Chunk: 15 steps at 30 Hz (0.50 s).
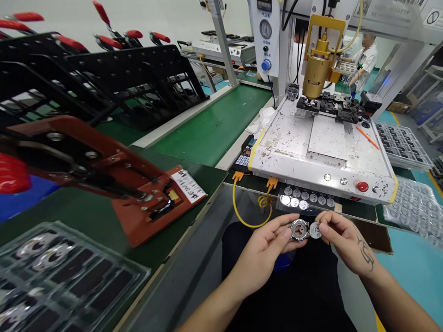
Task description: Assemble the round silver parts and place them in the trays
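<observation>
Above my lap, my left hand (265, 249) grips a round silver watch case (299, 229) between thumb and fingers, its ring-shaped face turned up. Close by on the right, my right hand (341, 237) pinches a small round grey disc (315, 230) with printed marks, like a sticker. The disc is at the case's right edge; whether the two touch I cannot tell. Behind my hands, a clear sheet of round stickers (306, 199) lies below the front of the white machine (318, 170).
On the left bench stands a red-brown toggle clamp fixture (148, 203), with a clear plastic tray (114, 276) of parts nearer me. A yellow cable (238, 210) loops below the machine. Stacked clear trays (403, 145) sit right, and a green conveyor belt (214, 129) runs behind. Another person (367, 60) works far back.
</observation>
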### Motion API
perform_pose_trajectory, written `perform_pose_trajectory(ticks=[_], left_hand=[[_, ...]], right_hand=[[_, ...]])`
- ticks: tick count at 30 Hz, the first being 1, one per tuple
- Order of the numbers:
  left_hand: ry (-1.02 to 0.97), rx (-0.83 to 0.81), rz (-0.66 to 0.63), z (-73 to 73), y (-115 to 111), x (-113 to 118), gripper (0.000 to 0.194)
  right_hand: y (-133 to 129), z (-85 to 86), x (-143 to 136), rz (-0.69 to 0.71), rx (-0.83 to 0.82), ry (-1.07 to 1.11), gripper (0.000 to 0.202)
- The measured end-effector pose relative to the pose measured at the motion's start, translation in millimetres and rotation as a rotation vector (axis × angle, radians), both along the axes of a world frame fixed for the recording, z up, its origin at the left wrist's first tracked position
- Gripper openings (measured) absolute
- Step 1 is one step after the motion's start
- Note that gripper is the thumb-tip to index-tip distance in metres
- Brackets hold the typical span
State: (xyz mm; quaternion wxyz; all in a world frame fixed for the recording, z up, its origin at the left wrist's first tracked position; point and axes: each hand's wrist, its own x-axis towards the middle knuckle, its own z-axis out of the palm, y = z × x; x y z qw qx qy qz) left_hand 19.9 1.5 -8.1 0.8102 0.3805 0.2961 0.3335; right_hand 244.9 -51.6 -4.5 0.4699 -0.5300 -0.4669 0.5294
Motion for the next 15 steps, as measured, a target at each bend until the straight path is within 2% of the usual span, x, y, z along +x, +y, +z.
perform_pose_trajectory(ticks=[3, 8, 15], left_hand=[[0.019, 0.030, 0.004, 1.3, -1.5, 0.4, 0.046], [0.025, 0.071, 0.018, 1.1, -6.0, 3.6, 0.044], [0.071, 0.131, 0.019, 5.7, -8.3, 3.5, 0.043]], right_hand=[[2.5, 4.4, -4.0, -0.005, 0.061, -0.024, 0.030], [2.1, 6.5, -10.7, 0.038, 0.045, -0.038, 0.026], [3.3, 13.9, -22.7, 0.057, 0.081, -0.164, 0.025]])
